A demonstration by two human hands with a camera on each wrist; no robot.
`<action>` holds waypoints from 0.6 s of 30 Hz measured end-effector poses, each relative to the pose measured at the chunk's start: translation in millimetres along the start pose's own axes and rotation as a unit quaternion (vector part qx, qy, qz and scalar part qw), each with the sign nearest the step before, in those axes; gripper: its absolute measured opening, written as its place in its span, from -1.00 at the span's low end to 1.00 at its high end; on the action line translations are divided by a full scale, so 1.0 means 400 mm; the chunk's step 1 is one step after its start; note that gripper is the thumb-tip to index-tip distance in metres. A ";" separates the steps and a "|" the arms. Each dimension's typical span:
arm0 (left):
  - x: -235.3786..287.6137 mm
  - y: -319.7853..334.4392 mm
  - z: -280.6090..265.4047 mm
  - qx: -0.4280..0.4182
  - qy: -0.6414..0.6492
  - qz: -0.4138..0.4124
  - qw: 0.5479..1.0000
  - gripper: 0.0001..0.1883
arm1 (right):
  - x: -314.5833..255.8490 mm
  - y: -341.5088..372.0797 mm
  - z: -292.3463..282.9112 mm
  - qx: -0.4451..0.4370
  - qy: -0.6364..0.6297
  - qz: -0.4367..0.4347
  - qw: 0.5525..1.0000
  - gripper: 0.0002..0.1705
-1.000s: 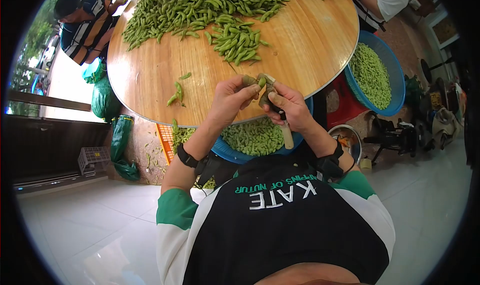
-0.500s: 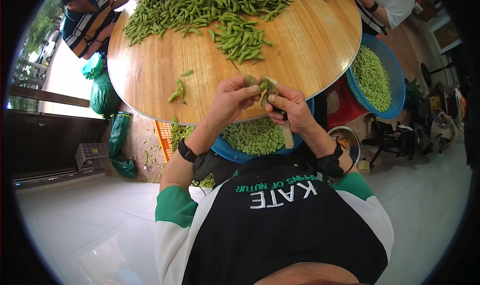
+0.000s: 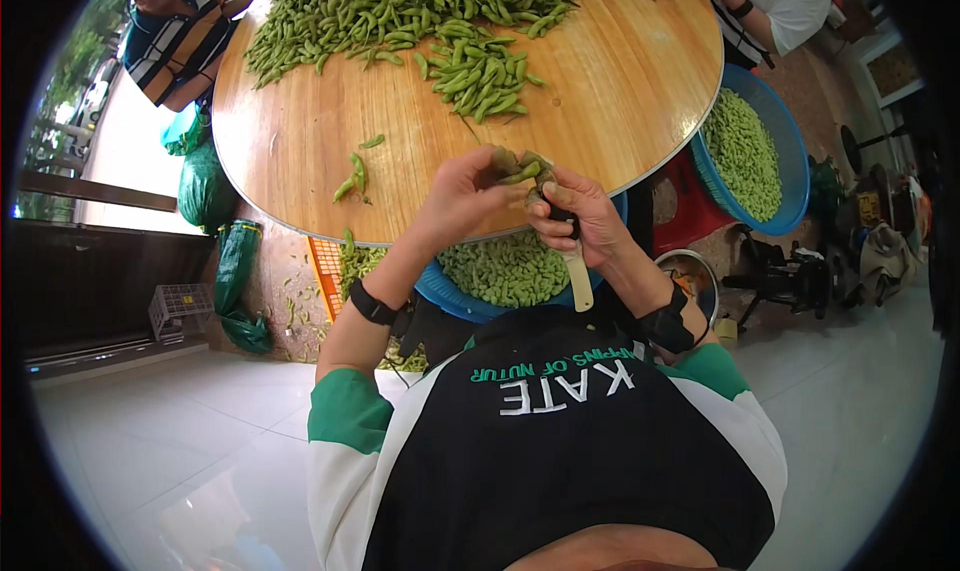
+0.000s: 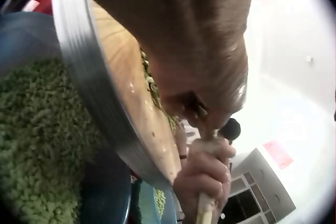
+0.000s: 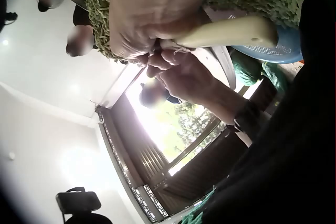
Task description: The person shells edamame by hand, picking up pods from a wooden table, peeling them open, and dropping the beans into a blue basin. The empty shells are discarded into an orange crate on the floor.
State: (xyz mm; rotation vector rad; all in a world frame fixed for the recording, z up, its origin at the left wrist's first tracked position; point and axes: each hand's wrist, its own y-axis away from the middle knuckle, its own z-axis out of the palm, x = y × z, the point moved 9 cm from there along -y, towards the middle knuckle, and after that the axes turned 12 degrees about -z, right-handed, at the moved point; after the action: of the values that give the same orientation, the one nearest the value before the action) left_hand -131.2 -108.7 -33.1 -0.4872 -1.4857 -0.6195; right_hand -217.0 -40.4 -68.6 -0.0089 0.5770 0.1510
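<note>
Head view: left hand (image 3: 465, 194) mid-frame, fingers bent in, pinching one green pod (image 3: 520, 175) between thumb and fingers. Right hand (image 3: 583, 214) just right of it, fingers wrapped round a pale-handled tool (image 3: 579, 285), handle butt pointing down the frame; fingers hide the working end, so can't tell what it is

Pod sits between the two hands, probably so one steadies while the other works it; can't tell if the right fingers touch it. Dark wraps (image 3: 503, 159) on the fingers, likely to guard skin

Both hands are at the table's (image 3: 300, 141) near edge, just above a blue basin (image 3: 445, 299) of shelled beans (image 3: 500, 274), presumably so the drop is short. Small pod heap (image 3: 480, 76) at upper middle, this side of the main pile (image 3: 400, 16), likely for easy reach. Orange crate (image 3: 323, 271) just left of the basin, maybe for husks. Second blue basin (image 3: 805, 171) at right, loaded with beans, probably parked aside
</note>
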 end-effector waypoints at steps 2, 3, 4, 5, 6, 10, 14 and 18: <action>0.081 0.027 0.005 0.038 -0.218 0.115 0.968 -0.87 | 0.003 0.001 0.002 0.000 -0.014 0.006 1.000 -0.57; 0.131 0.058 0.036 0.074 -0.424 0.222 0.875 -0.85 | 0.010 0.001 0.005 -0.002 -0.040 0.022 0.999 -0.58; 0.139 0.062 0.041 0.075 -0.424 0.221 0.875 -0.85 | 0.018 0.002 0.009 -0.004 -0.066 0.038 0.997 -0.58; 0.156 0.075 0.057 0.097 -0.473 0.256 0.837 -0.84 | 0.021 0.001 0.008 -0.005 -0.065 0.039 0.997 -0.58; 0.166 0.088 0.072 0.119 -0.521 0.289 0.795 -0.83 | 0.027 0.001 0.012 -0.010 -0.096 0.044 0.994 -0.58; 0.162 0.088 0.045 0.135 -0.445 0.278 0.840 -0.84 | 0.028 0.002 0.032 -0.015 -0.147 0.038 0.988 -0.61; 0.084 0.039 -0.015 0.098 -0.205 0.079 0.971 -0.84 | 0.024 -0.001 0.028 0.000 -0.115 0.027 0.993 -0.60; -0.027 0.028 -0.018 0.066 0.085 -0.129 0.986 -0.83 | -0.002 0.008 0.007 0.016 0.034 -0.027 0.999 -0.67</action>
State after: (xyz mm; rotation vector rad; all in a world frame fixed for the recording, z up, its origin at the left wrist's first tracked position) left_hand -118.3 -103.9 -43.4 -0.1342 -1.4271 -0.7408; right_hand -216.7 -37.4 -65.7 0.0007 0.6454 0.0895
